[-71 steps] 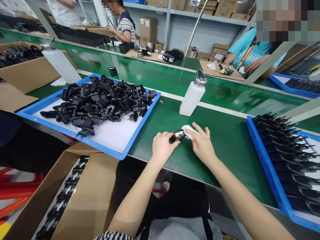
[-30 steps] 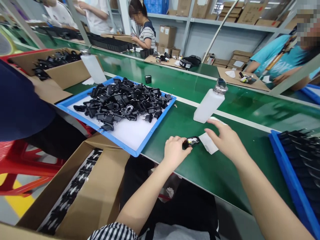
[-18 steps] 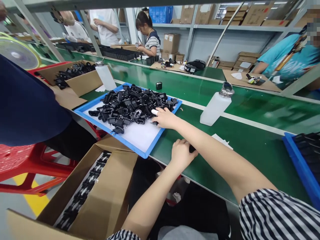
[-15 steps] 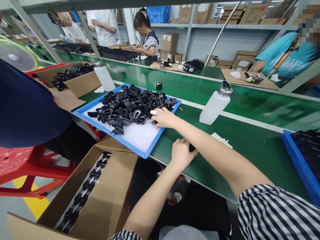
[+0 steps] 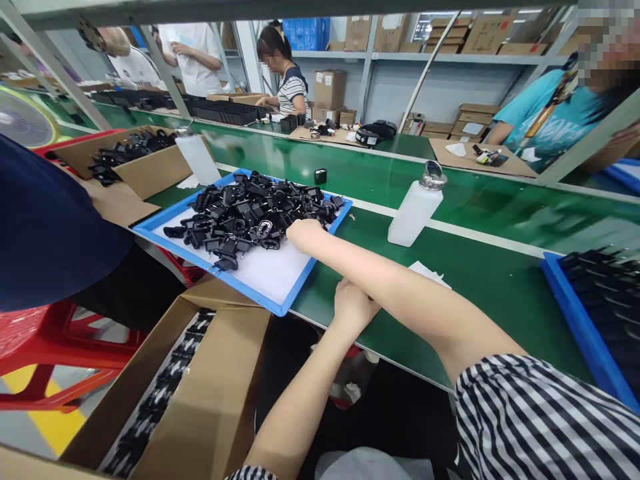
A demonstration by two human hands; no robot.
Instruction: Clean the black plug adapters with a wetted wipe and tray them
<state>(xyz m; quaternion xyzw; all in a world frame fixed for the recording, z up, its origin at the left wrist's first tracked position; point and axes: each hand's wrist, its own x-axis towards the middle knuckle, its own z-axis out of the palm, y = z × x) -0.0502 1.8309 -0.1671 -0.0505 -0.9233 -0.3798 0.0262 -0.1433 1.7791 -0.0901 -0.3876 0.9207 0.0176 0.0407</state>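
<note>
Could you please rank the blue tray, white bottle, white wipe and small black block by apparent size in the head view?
1. blue tray, by far the largest.
2. white bottle.
3. white wipe, only partly visible, so its rank is unsure.
4. small black block, smallest, though farther away.

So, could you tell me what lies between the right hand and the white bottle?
In the head view: the tray's blue rim beside the right hand, then bare green bench up to the bottle, with one tiny speck near the rim.
</note>
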